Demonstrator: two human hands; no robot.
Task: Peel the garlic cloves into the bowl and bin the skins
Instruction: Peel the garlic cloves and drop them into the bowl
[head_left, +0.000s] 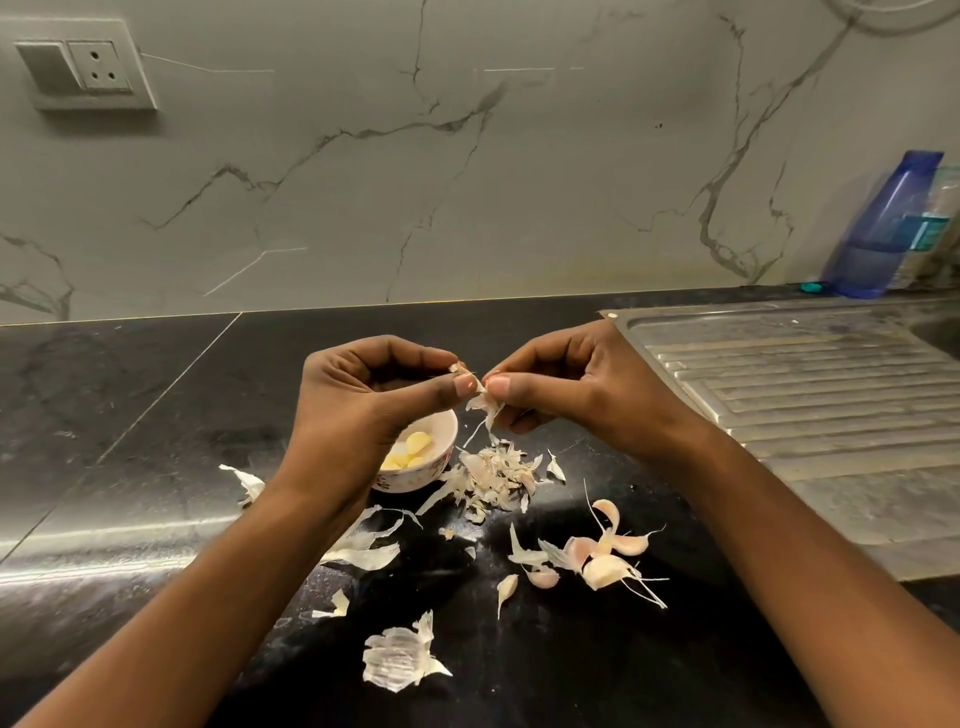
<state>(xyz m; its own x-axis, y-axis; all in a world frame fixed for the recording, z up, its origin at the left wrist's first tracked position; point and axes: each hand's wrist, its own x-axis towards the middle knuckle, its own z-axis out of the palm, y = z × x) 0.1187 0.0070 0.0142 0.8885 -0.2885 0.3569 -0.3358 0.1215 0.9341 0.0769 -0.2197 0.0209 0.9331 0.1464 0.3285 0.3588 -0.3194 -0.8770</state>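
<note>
Garlic clove (464, 372): got pinched mid-air between thumb and forefinger of left hand (363, 400) and right hand (576, 384), both clamped tight on it, loose skin (485, 410) dangling underneath. Hovered just above the bowl (410, 480), few peeled cloves (415, 447) inside. Also spotted on the black counter (156, 415): skins pile (493, 475) right beside the bowl, unpeeled cloves (608, 558) nearer, off right.

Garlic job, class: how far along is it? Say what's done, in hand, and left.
Done: a few peeled cloves lie in the bowl. In hand: left hand and right hand pinch one clove, its skin hanging loose. Left: several unpeeled cloves on the counter, and scattered skins to bin.
</note>
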